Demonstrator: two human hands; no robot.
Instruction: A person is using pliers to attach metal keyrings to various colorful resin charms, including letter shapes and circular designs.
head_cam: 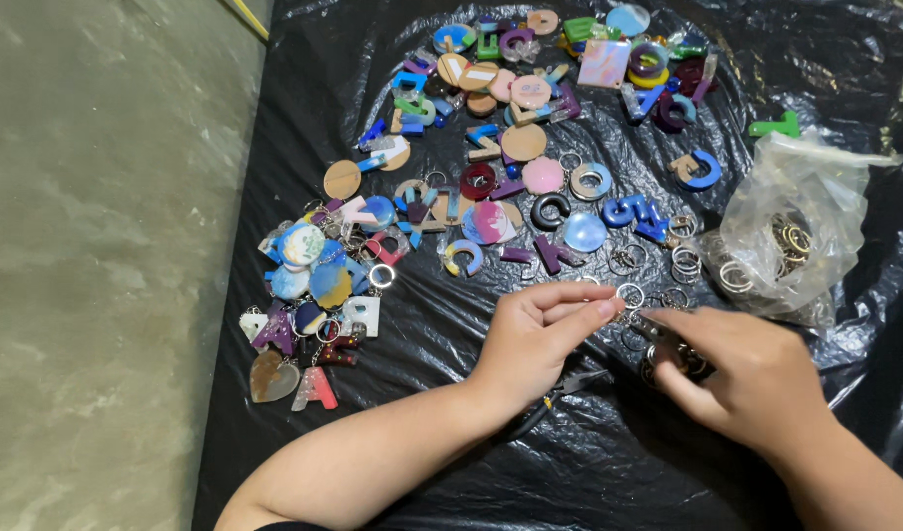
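Observation:
My left hand (535, 334) rests on a black plastic sheet (589, 462), its thumb and fingers pinched together around a small metal ring at about the fingertips. My right hand (741, 374) is just to the right, closed on a small metal tool (658, 334) whose tip meets the left fingertips. Loose key rings (682, 261) lie just beyond both hands. Dark pliers (569, 385) lie on the sheet under my left wrist.
Many colourful resin letters and discs (510, 138) are spread over the sheet's far half. Finished pieces with rings sit in a cluster at the left (319, 295). A clear bag of key rings (786, 236) lies at the right. Bare concrete floor (87, 265) is left of the sheet.

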